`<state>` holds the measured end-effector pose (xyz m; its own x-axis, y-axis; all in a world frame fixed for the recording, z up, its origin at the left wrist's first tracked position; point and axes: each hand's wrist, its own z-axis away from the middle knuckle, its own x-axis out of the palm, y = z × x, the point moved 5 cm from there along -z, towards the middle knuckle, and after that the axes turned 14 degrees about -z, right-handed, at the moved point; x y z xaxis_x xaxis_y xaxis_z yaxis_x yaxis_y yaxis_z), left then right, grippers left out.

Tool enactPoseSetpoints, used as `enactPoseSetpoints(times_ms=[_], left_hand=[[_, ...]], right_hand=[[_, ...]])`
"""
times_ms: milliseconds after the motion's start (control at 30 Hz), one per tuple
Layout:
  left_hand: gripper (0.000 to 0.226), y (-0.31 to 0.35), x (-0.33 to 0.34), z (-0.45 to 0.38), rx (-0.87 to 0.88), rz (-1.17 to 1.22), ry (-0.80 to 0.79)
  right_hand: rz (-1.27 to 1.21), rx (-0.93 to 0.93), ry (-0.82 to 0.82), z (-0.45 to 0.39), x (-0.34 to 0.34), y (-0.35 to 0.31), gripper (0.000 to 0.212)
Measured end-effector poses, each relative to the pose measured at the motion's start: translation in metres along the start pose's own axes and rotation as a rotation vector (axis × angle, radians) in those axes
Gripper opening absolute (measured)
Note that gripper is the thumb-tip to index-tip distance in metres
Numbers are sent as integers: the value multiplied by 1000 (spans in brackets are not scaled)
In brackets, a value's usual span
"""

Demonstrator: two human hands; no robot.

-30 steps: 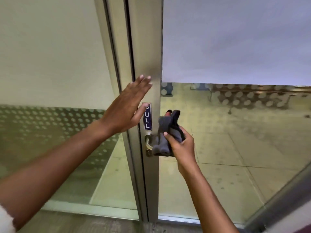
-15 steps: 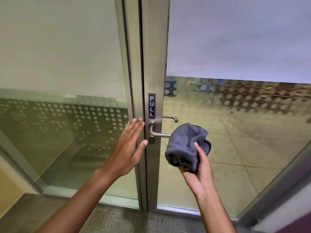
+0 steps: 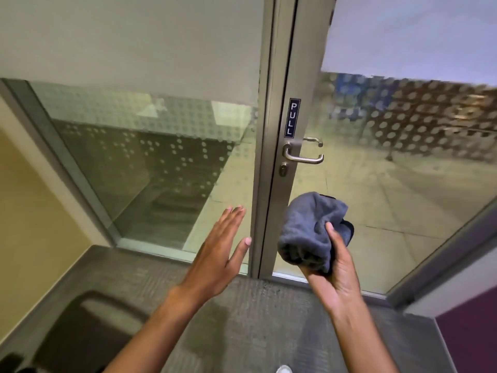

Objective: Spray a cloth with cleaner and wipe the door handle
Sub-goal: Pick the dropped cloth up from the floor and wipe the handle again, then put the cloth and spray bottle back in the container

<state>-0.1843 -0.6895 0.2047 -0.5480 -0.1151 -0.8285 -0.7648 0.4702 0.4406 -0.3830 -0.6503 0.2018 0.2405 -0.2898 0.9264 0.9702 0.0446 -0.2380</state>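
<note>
A silver lever door handle sits on the metal frame of a glass door, just under a dark PULL label. A keyhole lies below it. My right hand is shut on a bunched grey cloth, held well below the handle and clear of the door. My left hand is flat with fingers apart, holding nothing, left of the door frame and off the glass. No spray bottle shows.
The glass door and a fixed glass panel carry frosted dot bands. A dark chair back stands at lower left on grey carpet. A yellow wall is at left and a purple panel at lower right.
The cloth has come off the handle and dropped below it with my right hand. My left hand has left the door frame and lowered. The view has pulled back from the door.
</note>
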Motion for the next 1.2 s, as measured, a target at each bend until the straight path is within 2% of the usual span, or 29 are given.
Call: enactPoseSetpoints(times_ms=[33, 100, 300, 433, 600, 933, 1067, 1200], left_hand=[[59, 0, -3, 14, -11, 9, -7], [59, 2, -8, 38, -24, 27, -20], [60, 19, -26, 86, -62, 53, -7], [60, 32, -37, 111, -93, 31, 67], [59, 56, -44, 152, -171, -16, 117], [60, 103, -43, 278, -414, -74, 155], [62, 104, -57, 344, -578, -85, 210], [63, 99, -78, 411, -790, -88, 273]], right_hand=[[23, -4, 27, 14, -2, 9, 44], [60, -13, 53, 35, -6, 22, 38], [133, -24, 91, 87, -11, 37, 36], [169, 0, 52, 109, -7, 38, 35], [223, 55, -5, 133, -11, 38, 44], [256, 341, -86, 199, -39, 75, 41], [281, 498, -109, 225, -50, 111, 41], [355, 610, -119, 250, -62, 154, 50]])
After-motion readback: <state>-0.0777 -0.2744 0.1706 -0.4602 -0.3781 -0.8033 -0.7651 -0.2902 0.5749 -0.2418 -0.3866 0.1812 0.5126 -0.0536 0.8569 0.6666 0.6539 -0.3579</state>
